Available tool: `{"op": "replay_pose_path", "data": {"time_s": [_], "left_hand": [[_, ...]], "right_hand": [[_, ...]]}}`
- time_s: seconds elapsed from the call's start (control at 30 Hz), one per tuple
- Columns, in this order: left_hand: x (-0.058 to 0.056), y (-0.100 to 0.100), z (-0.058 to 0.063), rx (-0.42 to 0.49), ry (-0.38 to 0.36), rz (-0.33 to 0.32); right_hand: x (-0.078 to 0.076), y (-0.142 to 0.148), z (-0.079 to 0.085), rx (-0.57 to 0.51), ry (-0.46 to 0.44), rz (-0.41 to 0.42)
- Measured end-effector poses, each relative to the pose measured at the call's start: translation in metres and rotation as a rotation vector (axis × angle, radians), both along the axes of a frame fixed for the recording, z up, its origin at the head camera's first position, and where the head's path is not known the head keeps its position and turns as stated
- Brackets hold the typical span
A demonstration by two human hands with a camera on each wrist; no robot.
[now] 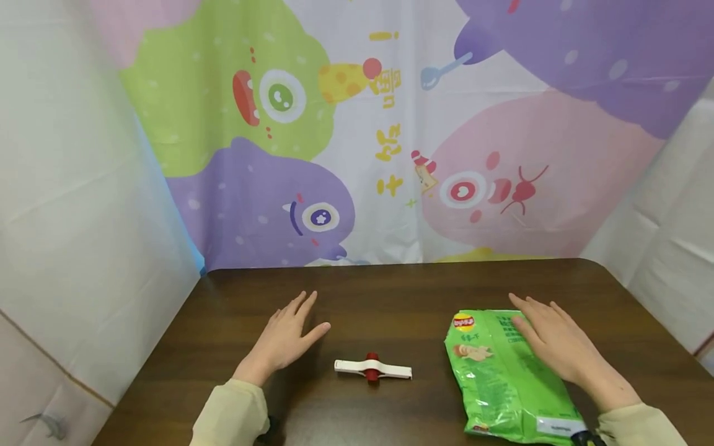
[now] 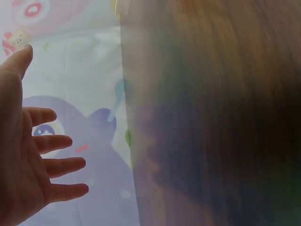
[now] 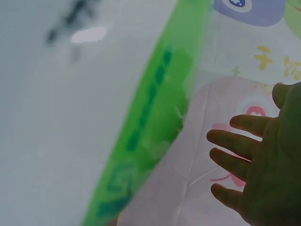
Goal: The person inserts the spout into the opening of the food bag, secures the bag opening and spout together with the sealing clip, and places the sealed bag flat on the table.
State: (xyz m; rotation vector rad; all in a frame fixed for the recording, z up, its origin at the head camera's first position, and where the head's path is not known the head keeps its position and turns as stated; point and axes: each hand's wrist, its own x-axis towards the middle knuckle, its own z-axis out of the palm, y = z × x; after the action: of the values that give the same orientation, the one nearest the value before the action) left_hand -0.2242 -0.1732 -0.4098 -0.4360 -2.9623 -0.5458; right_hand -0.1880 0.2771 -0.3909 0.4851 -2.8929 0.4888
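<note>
A green Lay's chip bag [image 1: 496,378] lies on the right side of the brown table. My right hand [image 1: 560,341] is over its right part, with fingers straight; touching or just above, I cannot tell. In the right wrist view, the spread fingers [image 3: 233,143] hold nothing, and the bag [image 3: 160,103] looms blurred and close. Left of the bag lies a white plastic bar [image 1: 396,370] with a dark red piece [image 1: 372,367] across its middle. My left hand [image 1: 287,339], fingers extended and thumb apart, is to the left of the bar and holds nothing.
The wooden table [image 1: 357,297] has rounded far corners. Behind it hangs a curtain [image 1: 390,229] printed with cartoon monsters. White cloth [image 1: 83,155] hangs along the left side, and more white cloth [image 1: 664,204] along the right.
</note>
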Motion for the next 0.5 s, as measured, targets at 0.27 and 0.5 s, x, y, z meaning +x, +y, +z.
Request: {"op": "replay_pose_path", "data": {"time_s": [0.27, 0.5], "left_hand": [[0.005, 0.016, -0.002, 0.051, -0.084, -0.018], [0.01, 0.026, -0.006, 0.057, -0.109, -0.025]], "right_hand": [[0.007, -0.014, -0.004, -0.04, -0.026, 0.004], [0.006, -0.027, -0.008, -0.076, -0.03, 0.028]]}}
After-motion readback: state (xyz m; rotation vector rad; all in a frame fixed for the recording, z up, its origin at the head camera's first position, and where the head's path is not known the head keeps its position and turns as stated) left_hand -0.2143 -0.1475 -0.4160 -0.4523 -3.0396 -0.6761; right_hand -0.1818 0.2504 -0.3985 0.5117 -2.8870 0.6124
